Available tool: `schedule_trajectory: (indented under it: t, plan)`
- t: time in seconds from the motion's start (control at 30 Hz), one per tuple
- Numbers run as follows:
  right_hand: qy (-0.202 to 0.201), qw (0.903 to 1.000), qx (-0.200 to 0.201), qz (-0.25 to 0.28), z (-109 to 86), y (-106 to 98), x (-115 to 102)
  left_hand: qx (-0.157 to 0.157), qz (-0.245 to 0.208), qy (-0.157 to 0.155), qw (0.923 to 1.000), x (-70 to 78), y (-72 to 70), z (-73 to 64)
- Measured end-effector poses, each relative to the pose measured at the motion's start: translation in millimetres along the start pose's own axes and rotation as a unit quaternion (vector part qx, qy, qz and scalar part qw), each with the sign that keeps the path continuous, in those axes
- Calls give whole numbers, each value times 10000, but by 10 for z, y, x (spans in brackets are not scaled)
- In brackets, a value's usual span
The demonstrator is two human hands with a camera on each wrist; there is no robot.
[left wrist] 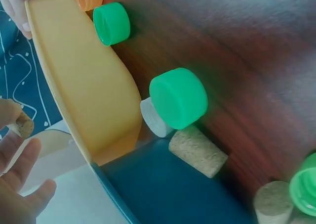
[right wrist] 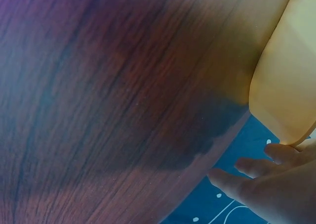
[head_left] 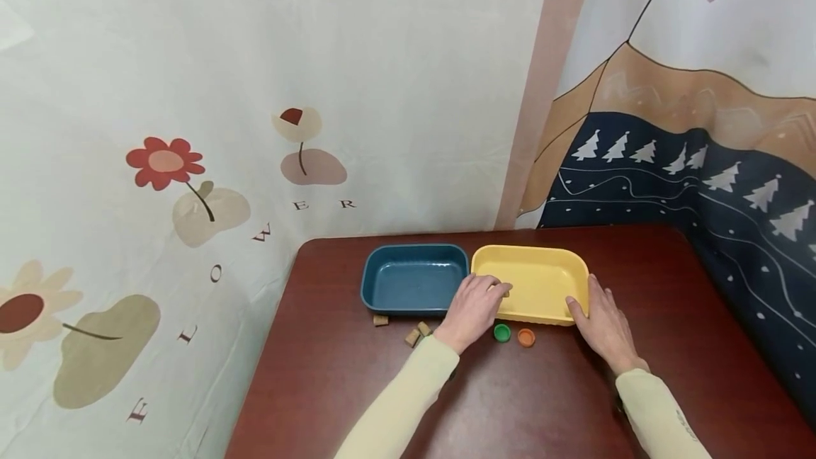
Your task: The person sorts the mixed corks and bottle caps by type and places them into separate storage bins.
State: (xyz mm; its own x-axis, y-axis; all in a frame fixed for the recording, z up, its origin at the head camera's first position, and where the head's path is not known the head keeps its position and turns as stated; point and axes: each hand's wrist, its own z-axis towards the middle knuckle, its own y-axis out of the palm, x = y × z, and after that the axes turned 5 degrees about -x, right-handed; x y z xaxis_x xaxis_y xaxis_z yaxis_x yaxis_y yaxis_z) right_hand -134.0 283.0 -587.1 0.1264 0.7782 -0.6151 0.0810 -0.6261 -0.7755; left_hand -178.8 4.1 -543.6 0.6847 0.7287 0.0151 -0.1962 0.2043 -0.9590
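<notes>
My left hand (head_left: 473, 305) is over the near left part of the yellow tray (head_left: 530, 285), pinching a cork (left wrist: 22, 125) between thumb and fingertips. The cork shows above the tray's rim in the left wrist view. My right hand (head_left: 605, 324) grips the tray's right side, thumb over the rim and fingers along the outer wall. In the right wrist view, the fingers (right wrist: 254, 167) lie by the tray's corner. A green bottle cap (head_left: 502, 333) and an orange bottle cap (head_left: 526, 338) lie in front of the yellow tray.
A blue tray (head_left: 416, 278) stands left of the yellow one, close against it. Several corks (head_left: 380, 320) lie in front of it. More green caps (left wrist: 178, 98) sit among the corks near my left wrist. Printed cloth (head_left: 408, 91) hangs behind the dark red table (head_left: 542, 402).
</notes>
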Motion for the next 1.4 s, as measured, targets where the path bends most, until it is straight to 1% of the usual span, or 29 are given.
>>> schedule_trajectory:
  t: [0.13, 0.3, 0.47, 0.57, 0.7, 0.9, 1.13, 1.27, 1.4]
  plan:
    - [1, 10000, 19, -39, 3, 0, 1, -319, -6, 27, 9995, -3, 24, 105]
    - [-52, 10000, 21, -60, 2, -15, 9, -695, 30, 18, 9976, -10, 86, 224]
    - [-116, 9999, 43, -88, 3, -12, 24, -907, 116, -31, 9958, 2, 140, 339]
    - [-139, 9998, 61, -123, 2, 5, 31, -1031, 199, 2, 9945, 12, 178, 401]
    - [-194, 9996, 108, -145, -3, 18, 39, -1182, 186, 57, 9928, 11, 236, 466]
    - [-227, 9994, 206, -147, 17, 23, 39, -1340, 102, -34, 9909, -11, 287, 527]
    - [-124, 9998, 111, -94, 20, 32, 22, -1627, 50, -115, 9866, -4, 319, 522]
    - [-93, 9999, 65, -58, 18, 27, 14, -1687, 40, -199, 9855, 5, 330, 522]
    - [-108, 9999, 55, -29, 24, 18, 15, -1671, -64, -266, 9856, 13, 322, 524]
